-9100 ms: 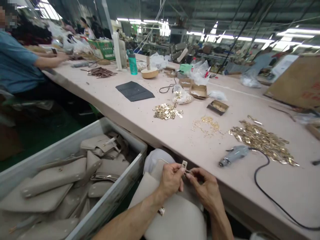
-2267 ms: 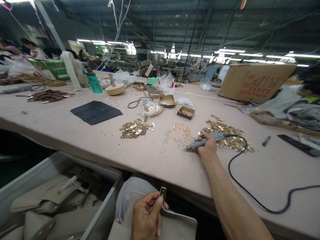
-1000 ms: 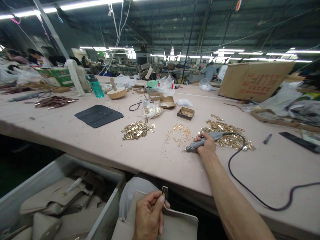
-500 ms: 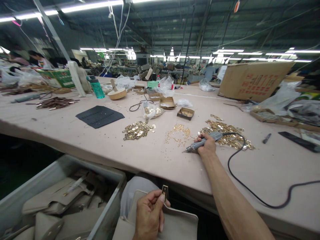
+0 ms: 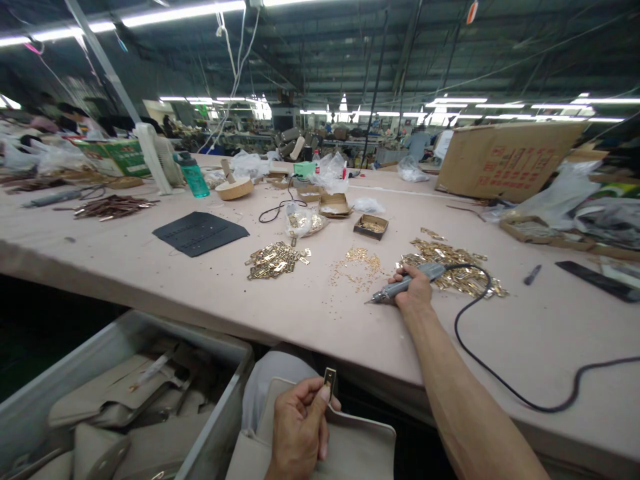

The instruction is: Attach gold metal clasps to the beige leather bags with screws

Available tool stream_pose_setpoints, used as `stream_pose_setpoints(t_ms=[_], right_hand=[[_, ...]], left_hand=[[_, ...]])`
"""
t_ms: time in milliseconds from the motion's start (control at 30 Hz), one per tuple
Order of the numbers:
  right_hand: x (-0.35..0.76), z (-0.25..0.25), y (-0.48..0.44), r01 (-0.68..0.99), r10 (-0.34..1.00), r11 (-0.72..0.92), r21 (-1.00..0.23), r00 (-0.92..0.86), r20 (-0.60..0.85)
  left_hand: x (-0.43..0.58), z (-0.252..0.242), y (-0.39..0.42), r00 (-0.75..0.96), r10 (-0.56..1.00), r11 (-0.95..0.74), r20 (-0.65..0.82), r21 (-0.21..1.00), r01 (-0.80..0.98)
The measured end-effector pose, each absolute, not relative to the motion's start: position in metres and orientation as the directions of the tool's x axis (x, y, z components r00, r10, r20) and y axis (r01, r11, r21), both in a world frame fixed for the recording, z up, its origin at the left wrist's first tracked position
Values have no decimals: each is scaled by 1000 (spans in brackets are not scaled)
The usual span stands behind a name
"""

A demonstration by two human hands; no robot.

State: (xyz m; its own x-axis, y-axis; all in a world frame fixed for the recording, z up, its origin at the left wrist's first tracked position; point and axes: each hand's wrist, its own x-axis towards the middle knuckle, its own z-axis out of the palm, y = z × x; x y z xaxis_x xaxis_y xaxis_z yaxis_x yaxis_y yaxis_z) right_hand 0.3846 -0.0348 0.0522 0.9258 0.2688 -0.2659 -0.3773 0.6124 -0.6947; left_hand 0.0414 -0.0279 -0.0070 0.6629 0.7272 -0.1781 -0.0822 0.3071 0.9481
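Pale pink laminate covers the long counter (image 5: pixel 150 267), which fills most of the view; its near edge runs just above the person's lap. Left of the lap stands a grey bin (image 5: pixel 220 393) stacked with beige bag flaps. A beige bag panel (image 5: pixel 360 447) lies across the lap, below the counter's edge. On the counter, the right hand (image 5: pixel 413 293) is closed around a grey electric screwdriver (image 5: pixel 407 283), tip pointing left and resting on the surface, its black cord (image 5: pixel 500 380) looping away to the right. Just behind it lies a heap of gold plates (image 5: pixel 460 270), to its left a scatter of tiny gold screws (image 5: pixel 357 263), and farther left a second pile of gold fittings (image 5: pixel 275 260). The left hand (image 5: pixel 297 430) pinches a small gold clasp plate (image 5: pixel 329 379) upright over the panel.

The step looks like fetching the driver to fasten that plate; next the tool must come back over the edge to the lap. Bare surface lies in front of the right hand, but the cord and the counter's lip could snag.
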Motion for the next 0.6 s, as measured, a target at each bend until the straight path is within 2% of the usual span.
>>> stream_pose_setpoints(t_ms=[400, 600], right_hand=[[385, 50, -35, -354, 270, 620, -700, 934, -233], [372, 67, -46, -345, 321, 638, -689, 932, -169]], left_hand=[[41, -7, -29, 658, 731, 300, -181, 951, -72], [46, -8, -28, 649, 741, 290, -172, 954, -78]])
